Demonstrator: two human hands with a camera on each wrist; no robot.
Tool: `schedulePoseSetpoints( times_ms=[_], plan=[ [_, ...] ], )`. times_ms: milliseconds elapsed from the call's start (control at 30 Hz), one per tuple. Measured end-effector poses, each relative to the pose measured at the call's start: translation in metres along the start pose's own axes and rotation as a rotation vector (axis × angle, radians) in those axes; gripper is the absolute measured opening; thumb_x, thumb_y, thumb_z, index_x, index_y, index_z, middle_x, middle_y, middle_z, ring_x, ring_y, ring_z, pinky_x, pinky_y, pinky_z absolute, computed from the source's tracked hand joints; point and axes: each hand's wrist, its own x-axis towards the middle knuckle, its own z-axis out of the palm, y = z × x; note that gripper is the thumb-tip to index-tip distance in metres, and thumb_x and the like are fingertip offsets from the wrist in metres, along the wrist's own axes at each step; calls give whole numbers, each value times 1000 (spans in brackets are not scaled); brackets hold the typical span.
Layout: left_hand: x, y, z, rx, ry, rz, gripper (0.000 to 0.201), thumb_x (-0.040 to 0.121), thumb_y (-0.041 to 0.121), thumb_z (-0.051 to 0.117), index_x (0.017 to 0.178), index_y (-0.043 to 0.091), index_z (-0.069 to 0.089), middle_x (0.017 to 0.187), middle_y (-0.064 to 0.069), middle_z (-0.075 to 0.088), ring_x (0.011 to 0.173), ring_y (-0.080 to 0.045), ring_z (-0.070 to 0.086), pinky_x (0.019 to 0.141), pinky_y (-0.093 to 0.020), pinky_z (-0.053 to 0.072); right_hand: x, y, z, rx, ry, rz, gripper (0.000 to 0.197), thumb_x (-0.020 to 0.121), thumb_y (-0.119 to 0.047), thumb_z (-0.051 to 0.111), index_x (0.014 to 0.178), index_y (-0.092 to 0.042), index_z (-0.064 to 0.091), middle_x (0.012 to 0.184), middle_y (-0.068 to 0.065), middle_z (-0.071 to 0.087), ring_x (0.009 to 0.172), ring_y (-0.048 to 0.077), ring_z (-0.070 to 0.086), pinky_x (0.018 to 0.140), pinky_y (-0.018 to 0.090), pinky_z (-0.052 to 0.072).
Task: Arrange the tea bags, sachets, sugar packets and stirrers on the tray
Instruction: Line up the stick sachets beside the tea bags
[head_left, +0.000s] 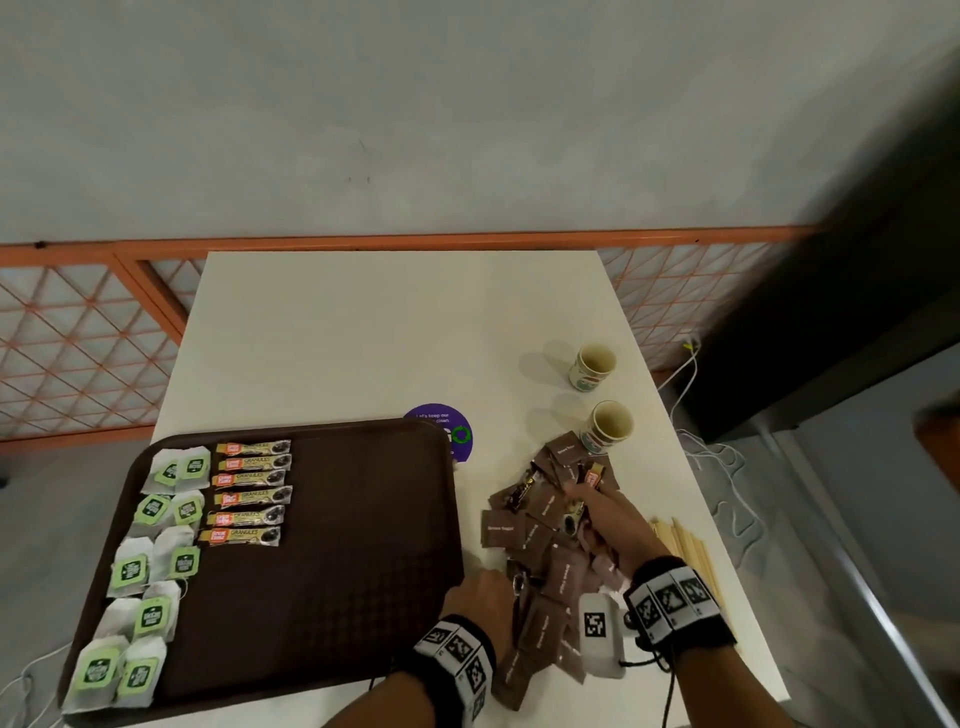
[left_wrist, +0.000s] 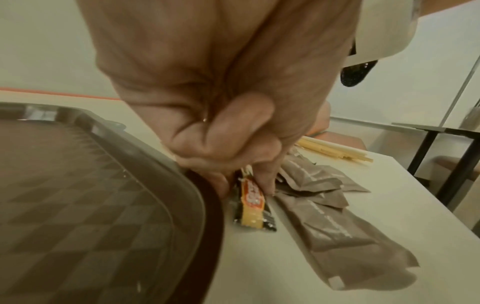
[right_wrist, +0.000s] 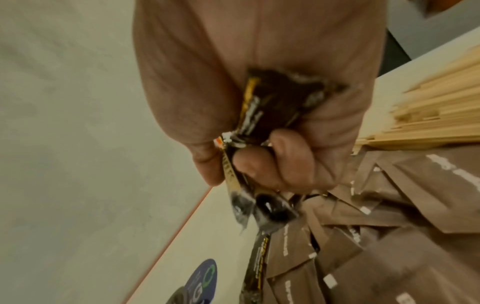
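Brown tray (head_left: 363, 519) at the table's (head_left: 363, 322) near left corner. Green-tagged tea bags (head_left: 150, 561) lined along the tray's left edge, six coffee granule sachets (head_left: 252, 491) in a column just beside them. Brown sugar packets (head_left: 550, 551) heaped off the tray's right edge. Wooden stirrers (head_left: 685, 545) along the table's right edge. Two paper cups (head_left: 602, 395) behind the heap. Right hand (right_wrist: 259, 115) clenched around a bunch of dark sachets (right_wrist: 267, 107) above the heap. Left hand (left_wrist: 221, 102) by the tray's right rim, fingertips (left_wrist: 265, 179) pinching one orange-labelled sachet (left_wrist: 253, 203) lying on the table.
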Motion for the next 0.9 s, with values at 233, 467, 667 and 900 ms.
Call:
schedulePoseSetpoints(
  times_ms=[233, 467, 667, 900],
  plan=[
    [0, -9, -12, -192, -15, -78, 31, 96, 33, 48, 117, 11, 53, 127, -12, 53, 116, -31, 55, 96, -37, 46, 26, -28, 23, -669, 12, -353, 9, 90, -25, 51, 88, -20, 58, 85, 2, 65, 81, 24, 62, 72, 32, 50],
    [-16, -37, -29, -717, 216, -75, 21, 87, 34, 67, 90, 14, 62, 89, 5, 71, 79, -7, 66, 71, -14, 50, 53, -45, 34, -1294, -144, -480, 40, 91, -25, 52, 130, -33, 52, 123, 8, 62, 112, 33, 59, 92, 41, 51],
    [-30, -61, -38, -1294, 243, -110, 34, 84, 13, 76, 99, -10, 55, 88, -20, 70, 74, -23, 71, 72, -40, 61, 52, -52, 40, -1288, -121, -513, 39, 88, -33, 57, 127, -27, 55, 122, 8, 62, 112, 33, 59, 92, 42, 51],
    [-39, -79, -60, -1722, 210, -172, 19, 96, -8, 39, 90, 5, 53, 75, -13, 57, 65, -27, 64, 69, -40, 54, 5, -62, 66, -796, -99, -561, 10, 79, -28, 68, 79, -24, 60, 76, -4, 67, 70, 15, 61, 67, 33, 49]
  ],
)
